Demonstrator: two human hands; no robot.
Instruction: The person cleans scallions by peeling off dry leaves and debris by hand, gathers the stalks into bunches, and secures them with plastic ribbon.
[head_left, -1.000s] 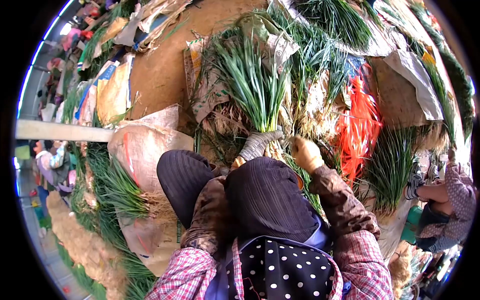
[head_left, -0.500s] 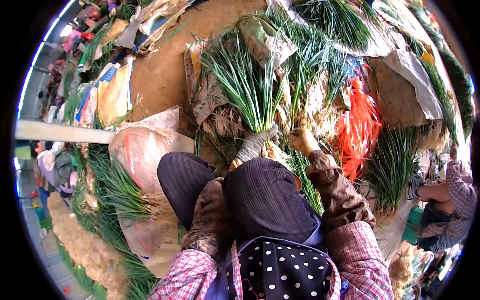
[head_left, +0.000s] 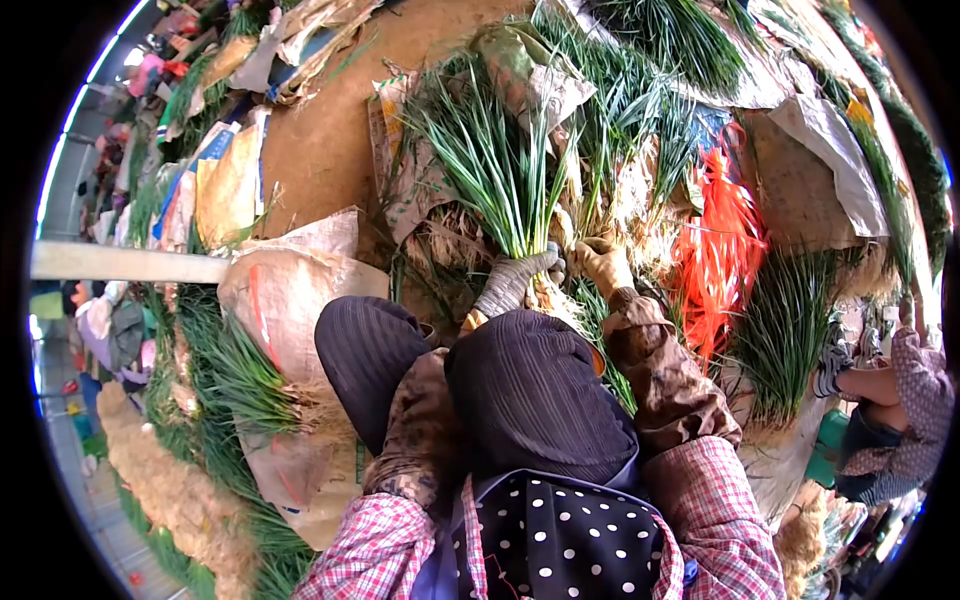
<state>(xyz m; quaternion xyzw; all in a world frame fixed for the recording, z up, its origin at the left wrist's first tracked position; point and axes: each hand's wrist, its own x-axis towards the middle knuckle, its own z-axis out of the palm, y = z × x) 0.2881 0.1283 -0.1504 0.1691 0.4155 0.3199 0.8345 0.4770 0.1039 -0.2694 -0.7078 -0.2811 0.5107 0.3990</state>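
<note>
A bunch of green onions [head_left: 515,195] stands out in front of my knees, long green leaves fanned away from me. Wrapped round its lower stems is my left hand [head_left: 512,280] in a grey glove. Pale stem ends and roots show just below that grip. My right hand [head_left: 603,267], in a tan work glove, is beside the left one, its fingertips close to the stems. Those fingers are curled together, and whatever they pinch is hidden. Behind it lies a pile of loose green onions [head_left: 640,120] with straw-coloured roots, partly under a sack piece [head_left: 530,75].
Red plastic strips [head_left: 715,260] hang right of my right hand. A bundle of green onions [head_left: 785,335] lies beyond them, near a seated person [head_left: 900,400]. At left, another bunch [head_left: 245,385] rests on a pale sack [head_left: 300,300]. A white pole [head_left: 130,264] extends toward it.
My right hand has moved slightly up and left, closer to the held bunch. My left hand keeps its grip, with the bunch almost still.
</note>
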